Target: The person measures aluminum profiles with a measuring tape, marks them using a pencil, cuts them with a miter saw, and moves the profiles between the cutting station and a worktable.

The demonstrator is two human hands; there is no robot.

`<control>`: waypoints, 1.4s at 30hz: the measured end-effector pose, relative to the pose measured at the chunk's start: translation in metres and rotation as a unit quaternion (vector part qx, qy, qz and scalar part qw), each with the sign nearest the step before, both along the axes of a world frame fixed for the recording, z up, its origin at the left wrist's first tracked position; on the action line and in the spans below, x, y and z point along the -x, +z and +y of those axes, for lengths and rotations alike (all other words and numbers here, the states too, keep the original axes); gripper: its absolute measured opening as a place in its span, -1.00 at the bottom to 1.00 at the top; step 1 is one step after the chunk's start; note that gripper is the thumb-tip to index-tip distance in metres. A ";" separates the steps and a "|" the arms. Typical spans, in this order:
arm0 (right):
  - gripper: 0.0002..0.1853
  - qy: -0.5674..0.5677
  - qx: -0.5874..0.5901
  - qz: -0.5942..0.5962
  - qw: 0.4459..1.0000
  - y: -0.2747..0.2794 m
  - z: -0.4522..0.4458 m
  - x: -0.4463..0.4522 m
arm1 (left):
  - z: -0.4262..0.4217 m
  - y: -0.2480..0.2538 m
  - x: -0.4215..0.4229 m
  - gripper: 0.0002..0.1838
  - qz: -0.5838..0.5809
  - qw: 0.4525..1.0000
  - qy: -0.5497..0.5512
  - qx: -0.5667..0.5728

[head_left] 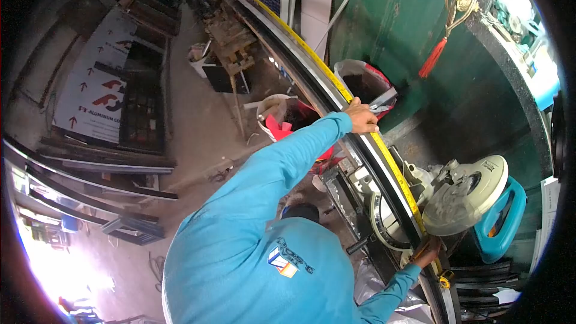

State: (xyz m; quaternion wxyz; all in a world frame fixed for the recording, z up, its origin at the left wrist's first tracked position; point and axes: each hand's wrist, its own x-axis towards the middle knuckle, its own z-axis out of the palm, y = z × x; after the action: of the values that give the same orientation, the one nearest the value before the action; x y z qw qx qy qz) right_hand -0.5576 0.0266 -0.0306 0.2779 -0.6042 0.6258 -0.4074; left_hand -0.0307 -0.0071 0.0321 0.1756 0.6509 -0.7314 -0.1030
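Note:
A long black and silver metal profile runs diagonally across the view. The yellow blade of a tape measure lies stretched along it, its yellow and black case at the lower end. My left hand is closed over the profile and the blade, about midway along. Close to the case, my right hand grips the profile beside the blade; its fingers are partly hidden. A miter saw with a round cream guard and teal handle stands just beyond the profile.
Behind the profile are a white and red sack and a green wall with a red tassel. A bucket holding red material stands below. More profiles lie at left; dark offcuts are stacked at lower right.

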 end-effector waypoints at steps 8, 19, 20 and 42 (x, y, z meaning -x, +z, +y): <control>-0.71 0.004 -0.007 0.009 1.000 -0.006 -0.007 0.007 | 0.005 -0.010 -0.001 -0.61 0.016 1.000 -0.003 -0.018; -0.77 0.017 0.058 0.008 0.998 0.020 0.004 -0.012 | 0.008 -0.014 0.000 -0.65 0.003 0.999 0.016 -0.028; -0.75 -0.030 -0.046 -0.256 0.965 0.028 0.008 -0.020 | 0.009 -0.015 0.000 -0.65 0.004 0.999 0.011 -0.030; -0.52 0.018 0.010 0.424 0.905 0.001 0.003 0.013 | 0.011 -0.033 0.132 -0.70 0.090 0.978 -0.117 0.146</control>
State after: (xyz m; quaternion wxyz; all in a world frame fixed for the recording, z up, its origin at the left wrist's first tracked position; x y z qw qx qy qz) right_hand -0.5709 0.0293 -0.0297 -0.0128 -0.7340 0.6695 -0.1139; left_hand -0.1631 0.0036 -0.0004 0.3205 0.5159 -0.7910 -0.0733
